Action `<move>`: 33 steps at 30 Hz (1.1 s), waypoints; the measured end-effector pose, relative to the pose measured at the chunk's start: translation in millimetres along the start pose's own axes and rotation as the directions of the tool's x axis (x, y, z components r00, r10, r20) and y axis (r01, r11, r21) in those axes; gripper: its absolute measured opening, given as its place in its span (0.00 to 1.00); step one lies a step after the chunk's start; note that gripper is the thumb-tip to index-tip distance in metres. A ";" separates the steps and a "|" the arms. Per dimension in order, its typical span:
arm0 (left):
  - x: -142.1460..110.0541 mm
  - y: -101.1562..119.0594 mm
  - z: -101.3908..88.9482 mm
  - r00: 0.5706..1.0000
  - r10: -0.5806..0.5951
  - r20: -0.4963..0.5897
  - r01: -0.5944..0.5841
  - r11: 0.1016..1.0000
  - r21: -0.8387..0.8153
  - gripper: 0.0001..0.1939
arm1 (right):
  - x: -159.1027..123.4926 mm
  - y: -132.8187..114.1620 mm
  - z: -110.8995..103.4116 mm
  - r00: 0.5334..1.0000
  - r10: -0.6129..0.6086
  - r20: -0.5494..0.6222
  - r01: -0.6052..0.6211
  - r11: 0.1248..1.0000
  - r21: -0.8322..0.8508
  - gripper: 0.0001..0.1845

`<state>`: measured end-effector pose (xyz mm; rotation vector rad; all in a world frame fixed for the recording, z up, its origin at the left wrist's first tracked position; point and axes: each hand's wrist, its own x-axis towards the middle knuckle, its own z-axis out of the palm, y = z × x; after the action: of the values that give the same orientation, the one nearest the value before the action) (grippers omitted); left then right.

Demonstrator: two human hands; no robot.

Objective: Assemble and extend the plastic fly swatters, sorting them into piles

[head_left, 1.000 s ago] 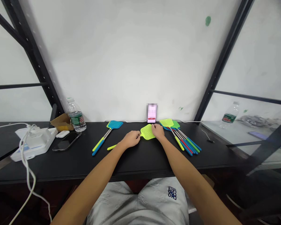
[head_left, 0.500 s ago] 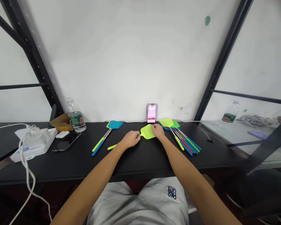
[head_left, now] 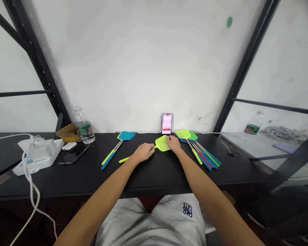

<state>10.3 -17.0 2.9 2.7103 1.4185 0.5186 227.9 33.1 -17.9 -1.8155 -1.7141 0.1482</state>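
A yellow-green fly swatter [head_left: 162,143] lies on the black table [head_left: 156,174] in front of me. My left hand [head_left: 144,152] is closed round its shaft just behind the head, and the yellow handle end sticks out to the left of that hand. My right hand [head_left: 173,143] pinches the right edge of the swatter's mesh head. A pile of several swatters [head_left: 197,150] with blue, red, green and yellow handles lies just right of my right hand. Two more swatters [head_left: 118,147], blue and yellow-green, lie to the left of my left hand.
A small phone [head_left: 166,123] stands against the wall behind the swatters. At the left are a water bottle [head_left: 83,126], a cardboard box [head_left: 68,134], a dark phone [head_left: 73,155], a white case [head_left: 68,146] and a white box with cables [head_left: 37,153]. Another bottle [head_left: 251,129] stands on the right-hand table.
None apart from a slight shift of the view; both hands stay on the swatter.
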 end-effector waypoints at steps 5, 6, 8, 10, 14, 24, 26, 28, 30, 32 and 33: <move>-0.5 0.0 0.1 1.000 0.005 -0.004 -0.005 1.000 -0.003 0.17 | 0.2 0.0 0.1 1.000 0.001 0.007 -0.001 1.000 0.001 0.23; -0.7 0.3 -0.3 1.000 0.004 -0.003 -0.004 1.000 -0.004 0.17 | 0.2 0.0 0.0 1.000 -0.001 0.005 0.001 1.000 0.000 0.23; -1.1 1.0 -1.1 1.000 0.001 -0.001 -0.001 1.000 -0.007 0.17 | 0.1 0.2 -0.1 1.000 -0.003 0.004 0.003 1.000 0.000 0.23; -1.4 1.3 -1.7 1.000 -0.002 0.005 0.002 1.000 -0.012 0.17 | 0.0 0.2 -0.3 1.000 -0.001 -0.001 0.001 1.000 0.002 0.23; -1.4 0.8 -1.4 1.000 0.006 0.005 -0.006 1.000 -0.014 0.18 | 0.0 -0.3 -0.6 1.000 0.005 -0.009 -0.005 1.000 0.003 0.22; -0.2 -1.7 1.9 1.000 0.017 -0.002 -0.017 1.000 -0.006 0.18 | 1.6 1.8 1.2 1.000 -0.002 -0.013 0.002 1.000 -0.004 0.22; -0.5 -1.8 1.8 1.000 0.019 -0.004 -0.020 1.000 -0.015 0.18 | 1.4 1.5 0.7 1.000 0.001 -0.013 -0.002 1.000 -0.011 0.22; -0.8 -1.6 1.6 1.000 0.021 -0.004 -0.021 1.000 -0.023 0.17 | 1.2 1.1 -0.1 1.000 0.009 -0.010 -0.009 1.000 -0.021 0.22; -0.9 -1.1 1.3 1.000 0.022 -0.006 -0.022 0.999 -0.023 0.18 | 1.2 0.7 -0.7 1.000 0.016 -0.008 -0.016 1.000 -0.026 0.23; -1.0 -0.7 1.1 1.000 0.020 -0.007 -0.020 1.000 -0.020 0.18 | 1.3 0.7 -1.0 1.000 0.019 -0.011 -0.019 0.999 -0.030 0.23; -1.0 -0.5 1.0 1.000 0.019 -0.007 -0.019 1.000 -0.018 0.18 | 1.4 0.8 -1.0 1.000 0.019 -0.012 -0.019 0.999 -0.032 0.23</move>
<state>9.7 -17.4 1.6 2.7127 1.3841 0.5400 229.3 34.1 -17.0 -1.8528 -1.7008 0.1182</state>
